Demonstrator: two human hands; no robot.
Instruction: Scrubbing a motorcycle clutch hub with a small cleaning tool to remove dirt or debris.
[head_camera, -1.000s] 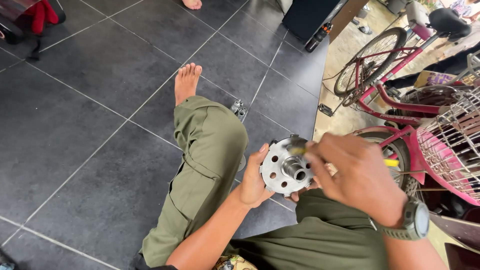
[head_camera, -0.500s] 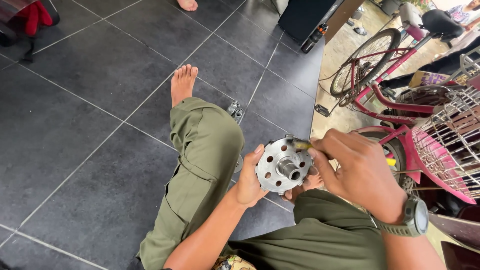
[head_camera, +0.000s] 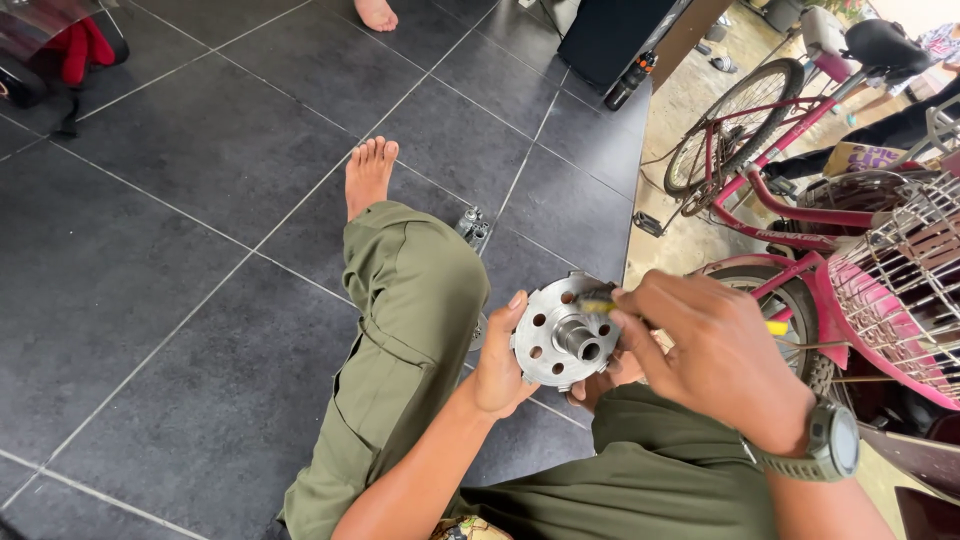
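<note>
**spoke_fan:** Hands first, since they're closest. Left hand (head_camera: 505, 365) cups the rim of a round metal hub disc (head_camera: 560, 335) from about 9 o'clock, palm and fingers curled against its edge, so that grip is closed on the part. Disc sits over the lap, between the knees, ringed with holes and with a short tube at the centre.

**tilefloor22:** And the other one?

**spoke_fan:** Right hand (head_camera: 715, 355), with a wristwatch (head_camera: 830, 445), comes in from 3 o'clock, fingers pinched tight around a small yellow-handled tool (head_camera: 775, 327) whose tip meets the disc near 1 o'clock. Can't tell what kind of tool.

**tilefloor22:** Risk, I'd guess: the disc is only braced by one palm. Push hard and the tip could skid off into the left fingers, or the disc could drop on the tile.

**spoke_fan:** Agreed. Further out at 11 o'clock there's a small metal part (head_camera: 471, 225) on the dark tiled floor (head_camera: 180, 230) by the bare foot (head_camera: 369, 175), easy to kick away. Past that, at 2 o'clock, a red bicycle (head_camera: 760, 150) and a wire basket (head_camera: 900, 280).
</note>
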